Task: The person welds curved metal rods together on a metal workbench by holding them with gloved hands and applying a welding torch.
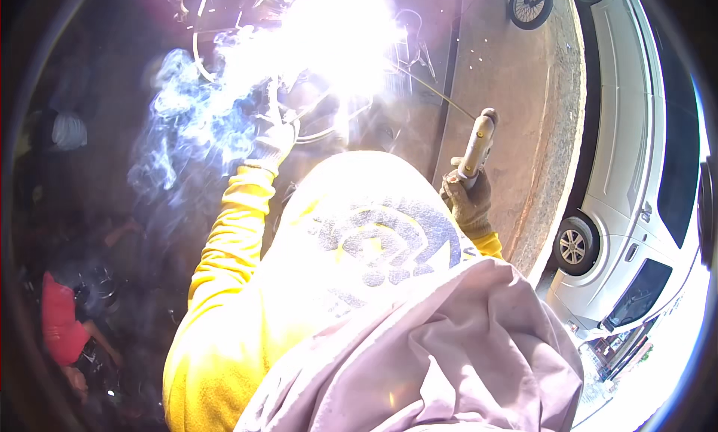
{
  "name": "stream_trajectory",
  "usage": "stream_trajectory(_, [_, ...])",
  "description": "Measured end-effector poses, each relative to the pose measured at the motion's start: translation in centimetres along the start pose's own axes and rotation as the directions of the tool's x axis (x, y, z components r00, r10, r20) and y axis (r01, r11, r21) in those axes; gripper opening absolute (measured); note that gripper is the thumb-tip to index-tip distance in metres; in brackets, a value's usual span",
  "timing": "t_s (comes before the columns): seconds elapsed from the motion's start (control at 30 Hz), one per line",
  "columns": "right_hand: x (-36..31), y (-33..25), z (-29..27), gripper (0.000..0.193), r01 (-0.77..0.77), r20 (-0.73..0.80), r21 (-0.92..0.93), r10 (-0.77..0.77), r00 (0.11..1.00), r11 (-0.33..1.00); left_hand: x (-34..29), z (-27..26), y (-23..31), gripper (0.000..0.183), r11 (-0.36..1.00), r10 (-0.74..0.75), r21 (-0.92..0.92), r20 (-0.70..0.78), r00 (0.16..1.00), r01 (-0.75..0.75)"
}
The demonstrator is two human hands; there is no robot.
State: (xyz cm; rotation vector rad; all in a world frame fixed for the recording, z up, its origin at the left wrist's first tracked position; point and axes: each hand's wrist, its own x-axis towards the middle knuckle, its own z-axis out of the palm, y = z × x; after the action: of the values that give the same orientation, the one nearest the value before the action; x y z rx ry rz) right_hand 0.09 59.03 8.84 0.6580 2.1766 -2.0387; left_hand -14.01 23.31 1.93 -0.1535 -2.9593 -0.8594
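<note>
My right hand (471, 198), in a dark work glove, is closed around the grip of a welding electrode holder (477, 146). From its head a thin welding rod (437, 92) slants up and left into a blinding white arc (340, 39). My left hand (278, 142), in a pale glove, is closed at the lower end of a curved metal rod (274, 95), just below the glare. Glare blurs its fingers. More bent metal rods (200, 39) loop around the arc. The joint being welded is hidden by the light.
Smoke (198, 125) drifts left of the arc, and sparks fly about. A person in a red garment (61, 320) is at the lower left, in shadow. A silver vehicle (624, 133) stands at the right beyond a concrete edge (550, 170), with a spoked wheel (531, 4) at top right.
</note>
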Motion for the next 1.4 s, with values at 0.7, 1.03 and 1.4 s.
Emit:
stream_trajectory(0.7, [0.4, 1.8, -0.9, 0.042, 0.005, 0.006, 0.106, -0.006, 1.000, 0.994, 0.0, -0.9, -0.2, 0.090, 0.990, 0.020, -0.144, 0.085, 0.996, -0.008])
stream_trajectory(1.03, [0.6, 1.8, -1.4, 0.044, -0.008, 0.001, 0.130, 0.008, 1.000, 0.991, 1.0, -5.2, 2.0, 0.094, 0.967, 0.153, 0.194, 0.065, 0.986, -0.163])
stream_trajectory(1.4, [0.5, 2.3, -1.6, 0.045, 0.005, 0.036, 0.058, -0.007, 0.999, 0.998, 4.8, -10.7, 10.7, 0.075, 0.891, -0.122, 0.454, 0.286, 0.951, -0.022])
